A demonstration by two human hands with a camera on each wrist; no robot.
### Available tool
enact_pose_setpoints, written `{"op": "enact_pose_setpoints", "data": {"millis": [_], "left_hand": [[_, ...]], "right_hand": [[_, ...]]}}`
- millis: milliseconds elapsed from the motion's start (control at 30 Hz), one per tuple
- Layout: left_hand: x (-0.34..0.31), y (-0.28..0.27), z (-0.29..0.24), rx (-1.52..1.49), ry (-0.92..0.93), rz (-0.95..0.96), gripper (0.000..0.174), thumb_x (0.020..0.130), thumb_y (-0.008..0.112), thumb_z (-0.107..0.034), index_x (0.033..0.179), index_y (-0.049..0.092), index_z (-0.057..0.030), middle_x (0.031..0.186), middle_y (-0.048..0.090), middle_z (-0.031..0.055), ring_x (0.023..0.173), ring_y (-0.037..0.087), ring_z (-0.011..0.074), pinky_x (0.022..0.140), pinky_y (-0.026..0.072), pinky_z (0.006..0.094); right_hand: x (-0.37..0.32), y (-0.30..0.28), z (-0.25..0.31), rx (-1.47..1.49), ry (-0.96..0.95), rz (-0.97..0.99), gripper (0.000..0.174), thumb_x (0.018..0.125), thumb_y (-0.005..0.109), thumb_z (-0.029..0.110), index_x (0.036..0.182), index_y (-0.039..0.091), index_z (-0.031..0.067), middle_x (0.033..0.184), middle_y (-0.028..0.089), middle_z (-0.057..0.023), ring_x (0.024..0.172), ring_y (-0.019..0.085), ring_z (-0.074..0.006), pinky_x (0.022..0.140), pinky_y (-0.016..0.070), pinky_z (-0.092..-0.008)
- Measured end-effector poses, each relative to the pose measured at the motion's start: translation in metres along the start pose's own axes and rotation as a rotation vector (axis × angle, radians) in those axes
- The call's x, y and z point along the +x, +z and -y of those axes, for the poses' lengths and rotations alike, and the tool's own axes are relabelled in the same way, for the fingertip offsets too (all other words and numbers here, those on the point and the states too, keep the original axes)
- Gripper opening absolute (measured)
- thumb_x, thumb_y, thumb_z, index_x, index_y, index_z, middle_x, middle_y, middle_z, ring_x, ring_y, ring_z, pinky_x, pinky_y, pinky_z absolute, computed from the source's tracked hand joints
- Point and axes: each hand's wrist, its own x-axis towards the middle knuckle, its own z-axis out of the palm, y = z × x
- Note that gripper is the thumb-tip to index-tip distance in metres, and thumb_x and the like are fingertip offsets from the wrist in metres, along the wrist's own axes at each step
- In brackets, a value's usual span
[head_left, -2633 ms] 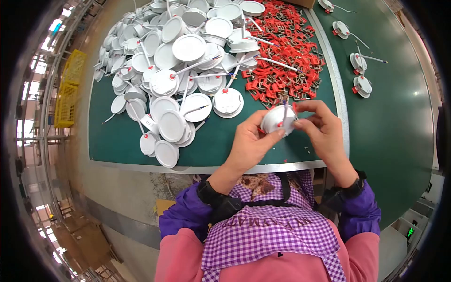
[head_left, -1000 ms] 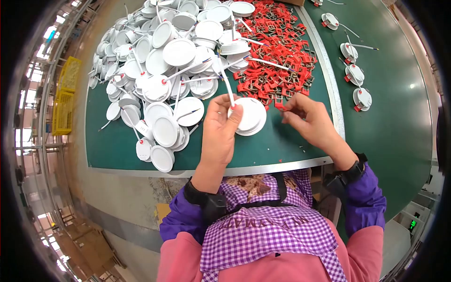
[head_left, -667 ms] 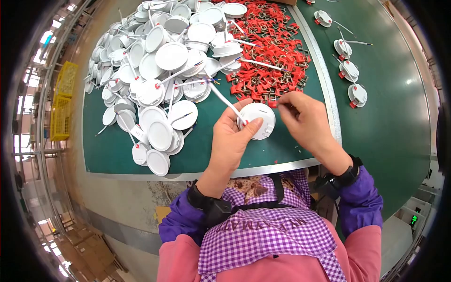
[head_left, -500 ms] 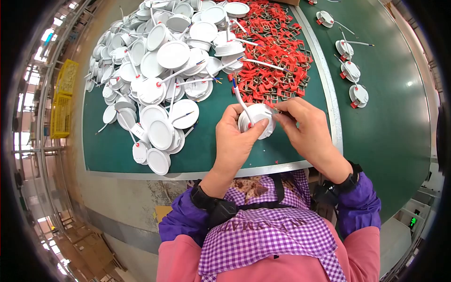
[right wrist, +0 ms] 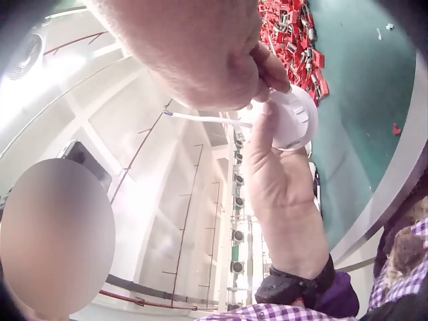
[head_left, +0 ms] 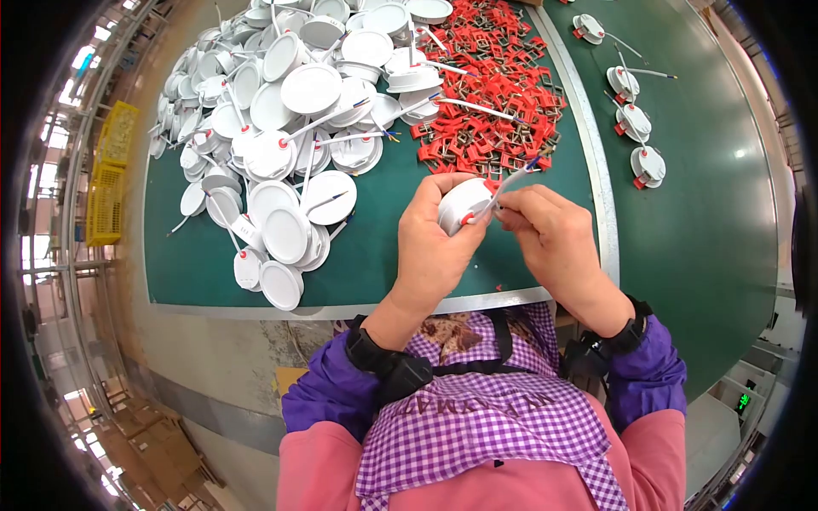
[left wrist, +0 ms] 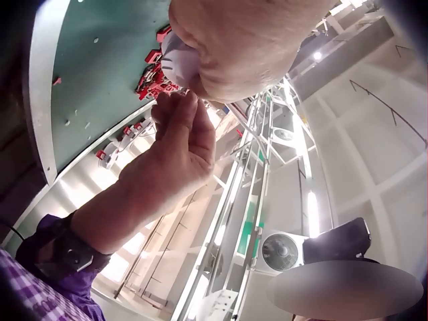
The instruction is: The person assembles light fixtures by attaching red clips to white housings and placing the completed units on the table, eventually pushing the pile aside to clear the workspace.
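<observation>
In the head view the left hand [head_left: 436, 243] grips a round white lamp [head_left: 461, 204] on its side, thumb low on it, its white cable sticking up to the right. The right hand [head_left: 558, 251] has its fingertips bent together at the lamp's right edge, where a bit of red shows; what they pinch is hidden. From the right wrist, the lamp [right wrist: 294, 119] lies between the left hand [right wrist: 284, 190] and the right hand's fingers. The left wrist view shows the right hand [left wrist: 174, 150] at the lamp's edge [left wrist: 179, 61].
A heap of white lamps [head_left: 311, 88] covers the table's left and back. Beside it lies a pile of red clips [head_left: 503, 94]. A metal edge [head_left: 607, 213] divides off another green surface, where several lamps [head_left: 648, 167] stand in a row.
The left hand has tilted the lamp onto its side, and the cable has swung over to the right. The right hand, earlier by the red clips, has come against the lamp's edge.
</observation>
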Motion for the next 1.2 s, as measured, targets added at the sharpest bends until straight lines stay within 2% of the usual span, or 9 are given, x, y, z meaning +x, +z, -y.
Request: {"op": "enact_pose_setpoints", "data": {"millis": [200,367,467,533,600,1000,1067,1100,1200], "left_hand": [[0.002,-0.002,0.001,0.036,0.055,0.08,0.032,0.077,0.068,-0.001,0.106,0.054,0.0004,0.097,0.062,0.0051,0.086,0.058,0.0085,0.073,0.0496,0.0232],[0.0,-0.008,0.003,-0.113,-0.104,0.158,0.03,0.076,0.069,-0.005,0.102,0.056,-0.0001,0.094,0.062,0.0063,0.083,0.058,0.0103,0.071,0.0487,0.0254],[-0.01,-0.011,0.005,-0.164,-0.141,0.227,0.031,0.075,0.07,-0.005,0.103,0.056,-0.0001,0.095,0.062,0.0062,0.084,0.059,0.01,0.071,0.0489,0.0251],[-0.017,-0.013,0.004,-0.118,-0.168,0.279,0.032,0.075,0.07,-0.005,0.104,0.057,-0.0004,0.093,0.063,0.0067,0.084,0.059,0.0102,0.072,0.0489,0.0251],[-0.02,-0.013,0.004,-0.143,-0.198,0.329,0.033,0.075,0.07,-0.005,0.105,0.057,-0.0004,0.093,0.063,0.0064,0.083,0.059,0.01,0.072,0.049,0.025],[-0.021,-0.009,0.015,-0.233,-0.288,0.437,0.037,0.082,0.062,0.0,0.116,0.049,-0.0019,0.104,0.059,0.0053,0.093,0.058,0.0102,0.081,0.0484,0.0251],[-0.019,-0.013,0.007,-0.263,-0.326,0.467,0.039,0.083,0.061,0.0,0.119,0.046,-0.0016,0.106,0.057,0.0066,0.096,0.057,0.0117,0.082,0.0474,0.0261],[-0.02,-0.016,0.003,-0.292,-0.375,0.492,0.042,0.083,0.059,-0.001,0.121,0.043,-0.0013,0.108,0.056,0.0078,0.099,0.055,0.0131,0.084,0.0464,0.0272],[-0.017,-0.031,-0.001,-0.082,-0.305,0.559,0.043,0.085,0.055,0.002,0.125,0.038,-0.0011,0.115,0.055,0.0092,0.102,0.056,0.0141,0.087,0.0457,0.0274]], "right_hand": [[-0.004,0.004,0.0,-0.009,0.028,-0.041,0.014,0.073,0.064,-0.002,0.086,0.06,0.0019,0.075,0.059,-0.0112,0.066,0.061,-0.0288,0.056,0.0484,-0.0351],[-0.005,0.004,-0.007,0.006,-0.1,-0.112,0.015,0.073,0.066,-0.003,0.085,0.06,0.0018,0.076,0.058,-0.0104,0.064,0.061,-0.0257,0.055,0.0482,-0.0323],[-0.018,-0.004,-0.007,0.156,0.097,0.016,0.024,0.075,0.067,-0.001,0.096,0.057,0.0012,0.083,0.062,-0.0098,0.066,0.064,-0.0206,0.057,0.0488,-0.0295],[-0.025,-0.011,-0.004,0.411,0.41,0.131,0.036,0.078,0.067,0.002,0.11,0.051,0.0001,0.092,0.065,-0.0112,0.074,0.066,-0.0166,0.061,0.0499,-0.0273],[-0.031,-0.014,-0.004,0.462,0.441,0.205,0.044,0.08,0.067,0.002,0.118,0.045,-0.0009,0.098,0.065,-0.014,0.081,0.067,-0.0168,0.065,0.051,-0.0266],[-0.024,-0.015,-0.021,0.583,0.549,0.259,0.032,0.08,0.067,0.004,0.109,0.055,-0.0046,0.088,0.066,-0.0129,0.079,0.065,-0.0144,0.068,0.0521,-0.0272],[-0.011,-0.028,-0.023,0.296,0.421,0.42,0.035,0.081,0.067,0.011,0.112,0.057,-0.0006,0.084,0.065,-0.0109,0.071,0.062,-0.0124,0.064,0.0505,-0.028],[-0.009,-0.024,-0.038,0.22,0.367,0.324,0.036,0.082,0.067,0.016,0.115,0.059,0.0046,0.08,0.064,-0.0102,0.065,0.059,-0.0124,0.061,0.0484,-0.0289],[0.012,-0.019,-0.055,-0.193,0.105,0.126,0.024,0.08,0.061,0.009,0.104,0.06,0.007,0.084,0.063,-0.014,0.073,0.063,-0.0278,0.063,0.0491,-0.0348]]}}
